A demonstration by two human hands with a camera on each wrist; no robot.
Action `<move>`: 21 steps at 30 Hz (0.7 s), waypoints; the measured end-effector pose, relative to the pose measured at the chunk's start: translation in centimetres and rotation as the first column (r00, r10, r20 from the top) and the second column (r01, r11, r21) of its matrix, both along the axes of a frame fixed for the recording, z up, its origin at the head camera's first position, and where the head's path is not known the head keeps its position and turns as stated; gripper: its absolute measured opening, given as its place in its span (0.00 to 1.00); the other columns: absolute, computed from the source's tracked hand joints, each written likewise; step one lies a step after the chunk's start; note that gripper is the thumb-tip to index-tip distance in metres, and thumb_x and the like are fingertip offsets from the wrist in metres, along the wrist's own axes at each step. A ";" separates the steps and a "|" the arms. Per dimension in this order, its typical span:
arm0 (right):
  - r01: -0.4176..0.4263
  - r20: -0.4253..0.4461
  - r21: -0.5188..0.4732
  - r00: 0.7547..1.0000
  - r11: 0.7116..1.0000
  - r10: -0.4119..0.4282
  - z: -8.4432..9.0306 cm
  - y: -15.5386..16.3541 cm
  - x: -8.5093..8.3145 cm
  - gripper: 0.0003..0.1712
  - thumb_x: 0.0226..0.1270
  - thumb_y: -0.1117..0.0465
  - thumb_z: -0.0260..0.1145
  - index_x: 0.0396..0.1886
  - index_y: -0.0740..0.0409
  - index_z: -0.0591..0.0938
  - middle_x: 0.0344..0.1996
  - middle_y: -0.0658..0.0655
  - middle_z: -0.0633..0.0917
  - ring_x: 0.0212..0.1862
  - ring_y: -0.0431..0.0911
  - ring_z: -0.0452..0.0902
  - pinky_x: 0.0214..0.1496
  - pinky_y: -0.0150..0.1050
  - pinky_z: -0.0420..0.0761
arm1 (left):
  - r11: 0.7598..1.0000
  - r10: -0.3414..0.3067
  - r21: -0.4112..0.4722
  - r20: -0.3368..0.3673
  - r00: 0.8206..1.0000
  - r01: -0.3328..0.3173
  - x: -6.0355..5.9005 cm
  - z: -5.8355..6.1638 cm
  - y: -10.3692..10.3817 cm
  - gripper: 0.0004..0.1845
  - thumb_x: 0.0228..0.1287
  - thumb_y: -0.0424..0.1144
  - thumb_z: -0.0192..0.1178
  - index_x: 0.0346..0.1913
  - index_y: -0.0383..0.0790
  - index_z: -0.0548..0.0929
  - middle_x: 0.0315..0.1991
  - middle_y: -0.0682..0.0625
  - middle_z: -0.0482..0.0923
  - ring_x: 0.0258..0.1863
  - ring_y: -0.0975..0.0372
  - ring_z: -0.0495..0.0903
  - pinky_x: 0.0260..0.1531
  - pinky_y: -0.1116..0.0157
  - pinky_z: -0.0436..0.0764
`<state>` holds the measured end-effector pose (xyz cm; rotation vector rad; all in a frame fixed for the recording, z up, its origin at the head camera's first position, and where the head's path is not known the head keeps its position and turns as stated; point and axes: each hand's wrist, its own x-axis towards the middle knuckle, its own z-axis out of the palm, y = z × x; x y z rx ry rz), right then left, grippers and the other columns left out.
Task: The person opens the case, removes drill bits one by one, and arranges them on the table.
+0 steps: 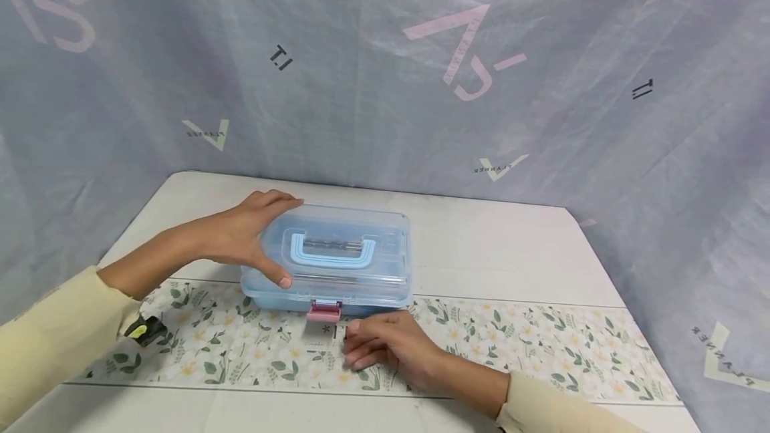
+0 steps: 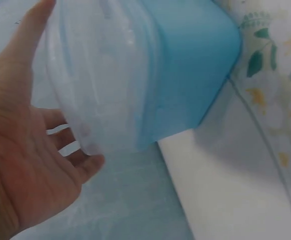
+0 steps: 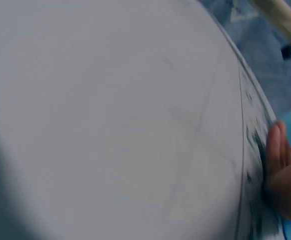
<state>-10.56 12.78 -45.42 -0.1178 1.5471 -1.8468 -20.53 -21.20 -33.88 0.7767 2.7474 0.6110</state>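
A light blue plastic storage box (image 1: pixel 271 301) with a see-through lid (image 1: pixel 385 226) stands on the table. Its blue carrying handle (image 1: pixel 333 261) lies flat on the lid, and a pink latch (image 1: pixel 325 313) sticks out at the front. My left hand (image 1: pixel 243 229) spans the box's left end, thumb on the lid and fingers at the far edge; in the left wrist view, fingertips (image 2: pixel 93 167) touch the lid's corner. In front of the box, just right of the latch, my right hand (image 1: pixel 397 346) has loosely bent fingers and holds nothing visible. Silvery contents under the lid are unclear.
The white table (image 1: pixel 481 246) carries a floral strip (image 1: pixel 511 339) along its front part. Behind and beside it hangs a grey printed curtain (image 1: pixel 361 85). A dark and yellow wrist strap (image 1: pixel 144 330) shows at my left sleeve.
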 end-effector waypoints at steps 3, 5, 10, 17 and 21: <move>-0.092 -0.009 0.040 0.996 0.995 0.092 -0.1 1.8 -0.8 0.25 0.80 0.56 0.74 0.59 0.78 0.89 0.44 0.60 0.97 0.40 0.41 0.96 0.47 0.35 0.95 | 0.999 0.010 0.046 0.002 1.000 -0.011 0.2 -0.8 -0.4 0.78 0.45 0.73 0.87 0.94 0.47 0.54 0.92 0.38 0.51 0.89 0.34 0.54 0.72 0.23 0.74; -0.140 -0.021 0.068 0.990 0.988 0.142 -0.1 3.0 -1.4 0.25 0.80 0.57 0.74 0.60 0.76 0.89 0.45 0.61 0.97 0.40 0.41 0.96 0.47 0.35 0.95 | 0.996 0.030 0.086 0.019 0.999 -0.031 0.4 -1.3 -0.8 0.78 0.47 0.70 0.87 0.95 0.49 0.51 0.93 0.38 0.47 0.90 0.32 0.52 0.72 0.21 0.72; -0.195 -0.097 0.143 0.973 0.970 0.210 0.2 6.1 -3.2 0.23 0.79 0.60 0.76 0.62 0.75 0.89 0.49 0.64 0.97 0.42 0.43 0.97 0.49 0.38 0.95 | 0.974 0.091 0.203 0.051 0.995 -0.100 0.6 -2.8 -1.9 0.78 0.51 0.62 0.89 0.96 0.53 0.45 0.94 0.38 0.43 0.90 0.29 0.52 0.74 0.19 0.69; -0.099 -0.364 0.373 0.899 0.923 0.243 1.1 10.1 -6.0 0.18 0.76 0.59 0.79 0.56 0.68 0.93 0.44 0.58 0.98 0.43 0.46 0.95 0.53 0.42 0.95 | 0.916 0.073 0.391 0.059 0.996 -0.090 1.1 -4.6 -3.5 0.79 0.51 0.47 0.90 0.96 0.51 0.42 0.94 0.36 0.46 0.89 0.26 0.54 0.78 0.20 0.63; 0.042 -0.511 0.417 0.837 0.908 0.196 1.8 11.5 -7.5 0.20 0.76 0.59 0.78 0.62 0.63 0.91 0.51 0.61 0.96 0.49 0.48 0.94 0.55 0.39 0.93 | 0.882 0.044 0.467 0.045 0.998 -0.060 1.3 -5.6 -4.2 0.80 0.48 0.41 0.91 0.96 0.48 0.42 0.93 0.32 0.47 0.88 0.25 0.54 0.80 0.21 0.60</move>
